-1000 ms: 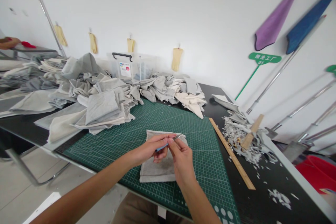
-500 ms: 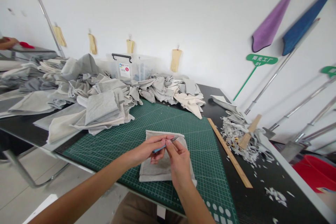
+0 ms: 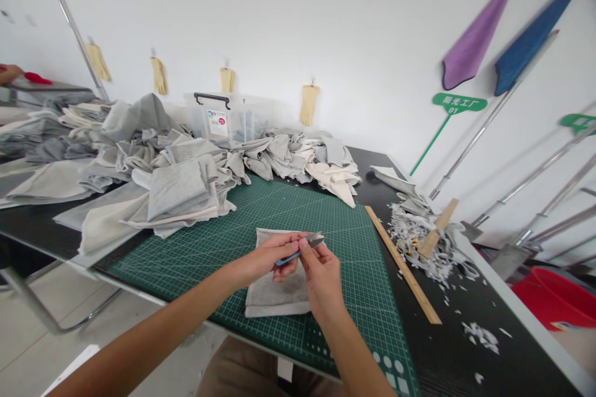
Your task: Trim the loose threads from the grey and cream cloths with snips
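Observation:
Small scissors (image 3: 289,257) with blue handles and a metal blade are held between my two hands. My left hand (image 3: 274,255) is closed around the blue handles, its fingers partly bent. The fingers of my right hand (image 3: 321,270) pinch at the blades, whose tips point up and right; whether fabric is also between them cannot be made out. Beneath both hands, a folded grey cloth (image 3: 274,296) with a seamed edge lies on the green cutting mat (image 3: 367,260). My hands hide its right part.
Grey and cream cloths (image 3: 179,189) are heaped left and behind, before a clear plastic box (image 3: 214,121). A wooden ruler (image 3: 403,267) lies right of the cloth, near white scraps (image 3: 414,236). A red bucket (image 3: 554,298) stands far right. Another person's hand (image 3: 10,74) shows far left.
The scissors have turned, showing more of the blades, and my right hand has shifted slightly right. Less of the cloth's right side shows. The whole view has shifted a little.

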A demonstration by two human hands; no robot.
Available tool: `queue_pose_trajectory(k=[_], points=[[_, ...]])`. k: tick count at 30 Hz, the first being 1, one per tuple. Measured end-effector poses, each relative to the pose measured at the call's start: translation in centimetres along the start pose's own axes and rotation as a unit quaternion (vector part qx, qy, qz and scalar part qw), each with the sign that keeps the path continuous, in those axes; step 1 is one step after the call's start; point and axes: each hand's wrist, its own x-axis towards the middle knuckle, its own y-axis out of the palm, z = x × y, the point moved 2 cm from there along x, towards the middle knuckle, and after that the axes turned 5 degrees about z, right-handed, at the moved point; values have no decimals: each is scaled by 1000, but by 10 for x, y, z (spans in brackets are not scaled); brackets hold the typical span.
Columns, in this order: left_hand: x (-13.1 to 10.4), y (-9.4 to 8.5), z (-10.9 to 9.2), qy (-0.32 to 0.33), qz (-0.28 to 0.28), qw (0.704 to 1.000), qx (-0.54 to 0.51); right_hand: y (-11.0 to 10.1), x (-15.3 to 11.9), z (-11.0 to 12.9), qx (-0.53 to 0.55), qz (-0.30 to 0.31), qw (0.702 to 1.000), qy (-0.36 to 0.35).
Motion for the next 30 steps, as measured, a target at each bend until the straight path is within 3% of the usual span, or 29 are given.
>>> queue_pose_trajectory(k=[7, 14, 20, 24, 30], points=[[-4, -4, -4, -15, 18, 996, -87, -3, 4, -1, -15, 39, 999, 8], [-1, 1, 3, -5, 38, 990, -134, -1, 0, -9, -2, -12, 1000, -3], [-6, 1, 6, -11, 6, 994, -110, -3, -1, -9, 27, -44, 999, 2], [-12, -4, 4, -13, 36, 989, -145, -2, -1, -8, 21, -2, 999, 41], [-13, -7, 6, -15, 63, 976, -210, 3, -2, -6, 4, 20, 1000, 4]])
